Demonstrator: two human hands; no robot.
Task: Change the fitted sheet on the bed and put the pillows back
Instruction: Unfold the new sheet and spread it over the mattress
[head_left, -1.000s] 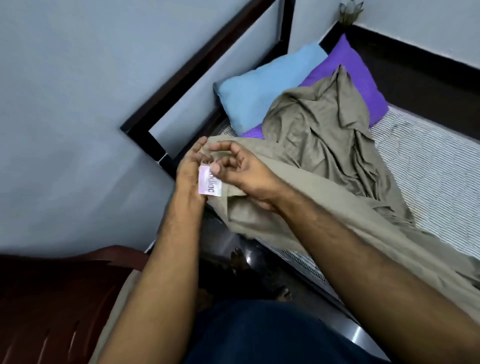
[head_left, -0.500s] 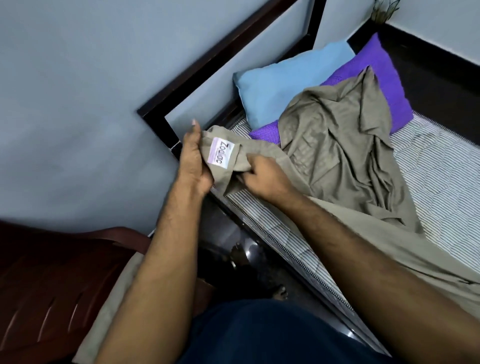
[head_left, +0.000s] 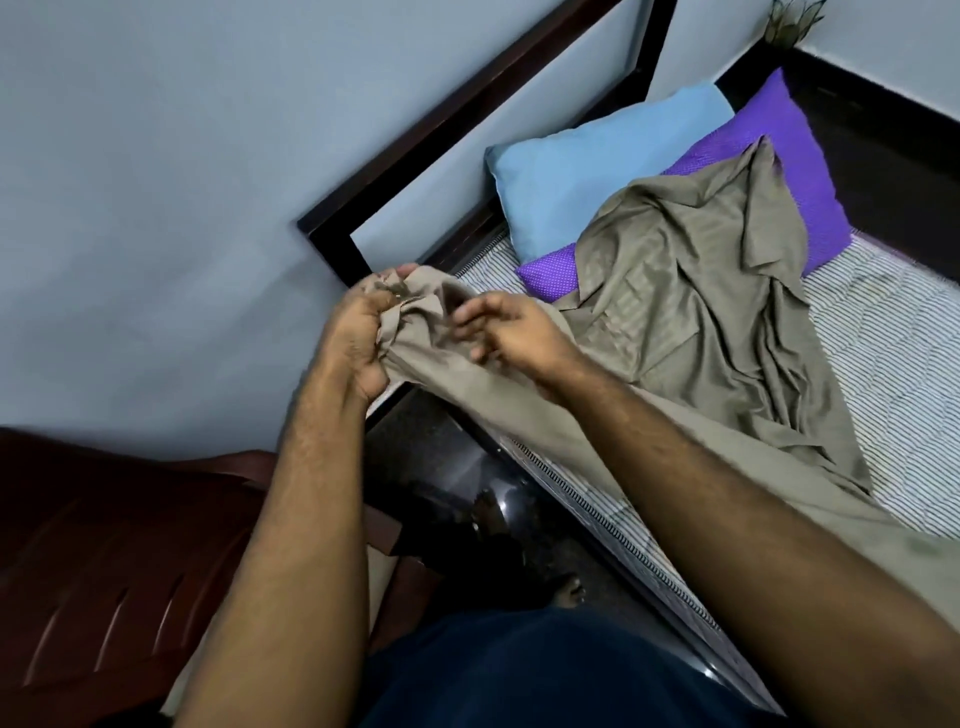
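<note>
An olive-grey fitted sheet (head_left: 691, 312) lies crumpled over the striped bare mattress (head_left: 893, 332) and trails toward me. My left hand (head_left: 358, 332) is shut on a bunched corner of the sheet near the bed's near head corner. My right hand (head_left: 511, 332) rests on the same corner just to the right, fingers curled into the fabric. A light blue pillow (head_left: 587, 161) and a purple pillow (head_left: 789, 150) lie at the head of the bed; the sheet covers part of the purple one.
The dark wooden headboard frame (head_left: 467, 119) stands against the pale blue wall. A dark red plastic chair (head_left: 104, 545) sits at my lower left. Glossy dark floor (head_left: 457, 483) shows between chair and bed, with my bare foot (head_left: 569, 592) on it.
The white label on the sheet corner, visible earlier, is now folded out of sight. Both hands have gathered the corner tighter and my view has shifted a little toward the bed's head.
</note>
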